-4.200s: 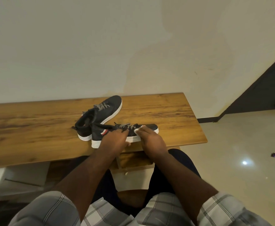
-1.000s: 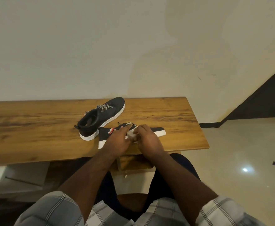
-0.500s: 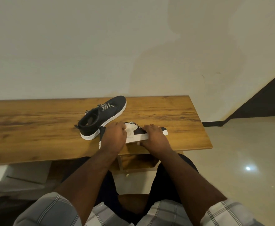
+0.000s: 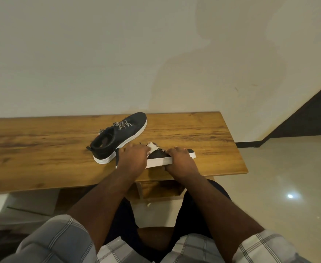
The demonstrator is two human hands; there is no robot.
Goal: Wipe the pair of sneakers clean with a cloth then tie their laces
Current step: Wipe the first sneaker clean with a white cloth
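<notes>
Head view of a person seated at a wooden bench [image 4: 203, 130] set against a pale wall. Near sneaker [image 4: 160, 160]: dark upper, white sole, lying close to the bench's front edge towards its right end, tilted so that the white sole side faces the viewer, toe pointing to the right edge. Left hand [image 4: 132, 158]: placed over the heel half of this sneaker, fingers curled and holding a white cloth [image 4: 152, 146] against the laced top of the shoe; part of the cloth shows beyond the fingertips. Right hand [image 4: 181, 160]: gripping the toe half, fingers wrapped over the upper and the thumb side below the sole. Patterned black-and-white laces [image 4: 162, 150] show between the two hands. Far sneaker [image 4: 117, 137]: upright on its sole just behind and left of the near one, nearer the back edge, toe pointing towards the wall, its patterned laces loose. Plaid sleeves cover both upper arms at the lower border.
</notes>
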